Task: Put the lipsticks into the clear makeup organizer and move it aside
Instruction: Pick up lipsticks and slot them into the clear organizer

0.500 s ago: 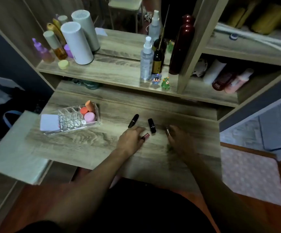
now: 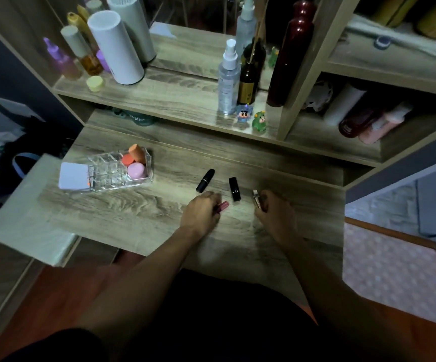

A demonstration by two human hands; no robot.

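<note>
The clear makeup organizer sits at the left of the wooden desk, with orange and pink sponges in its right end and a white pad on its left end. Two black lipsticks lie on the desk: a round one and a square one. My left hand is closed around a pink lipstick on the desk. My right hand grips a silver lipstick, its tip sticking out past my fingers.
A raised shelf behind the desk carries a white cylinder, spray bottles, a dark red bottle and two small figurines. Side cubbies on the right hold more bottles. A pink patterned mat lies on the floor at right.
Both hands have closed more tightly on their lipsticks; the silver one now stands out further from my right hand. The two black lipsticks and the organizer have not moved.
</note>
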